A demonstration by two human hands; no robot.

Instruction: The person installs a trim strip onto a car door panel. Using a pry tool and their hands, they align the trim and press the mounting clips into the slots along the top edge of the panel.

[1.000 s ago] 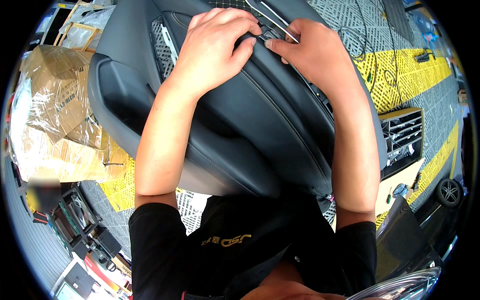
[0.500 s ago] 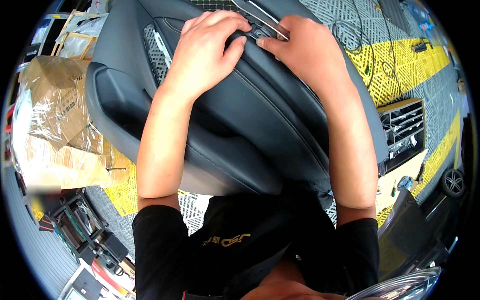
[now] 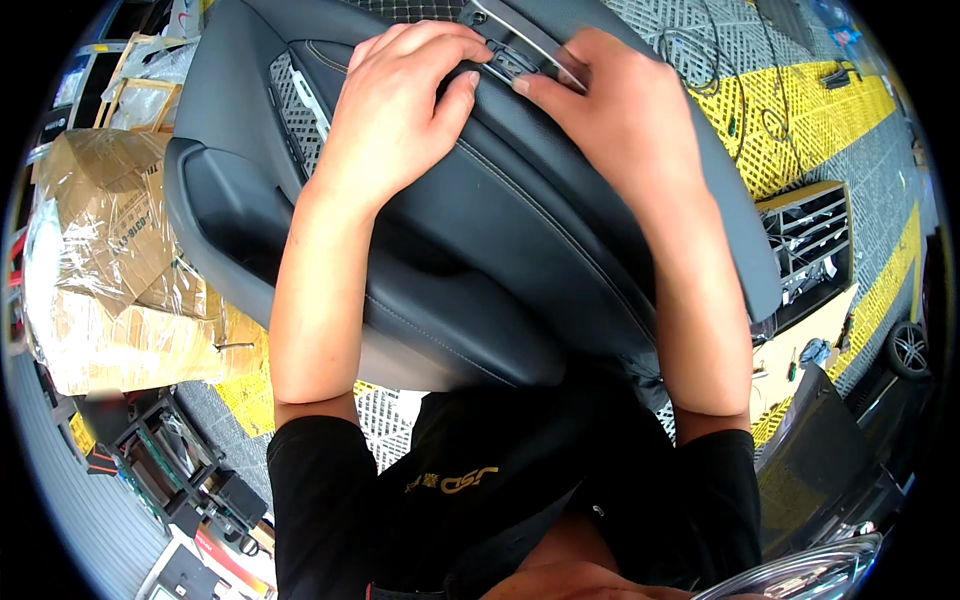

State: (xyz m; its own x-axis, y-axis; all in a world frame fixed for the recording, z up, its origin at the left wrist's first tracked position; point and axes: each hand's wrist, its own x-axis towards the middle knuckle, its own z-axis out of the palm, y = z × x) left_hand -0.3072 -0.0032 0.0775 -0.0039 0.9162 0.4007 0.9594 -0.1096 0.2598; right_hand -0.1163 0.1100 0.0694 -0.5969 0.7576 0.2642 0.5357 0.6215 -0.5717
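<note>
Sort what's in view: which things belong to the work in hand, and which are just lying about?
In the work:
- black door panel, touched by the left hand
- long trim strip, held in the right hand

Apparently lying about:
- plastic-wrapped cardboard
- slatted rack
- blue crumpled item

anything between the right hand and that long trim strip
Nothing visible: the right hand directly holds the strip at one end. The left hand is to the left, on the black panel, not between them.
</note>
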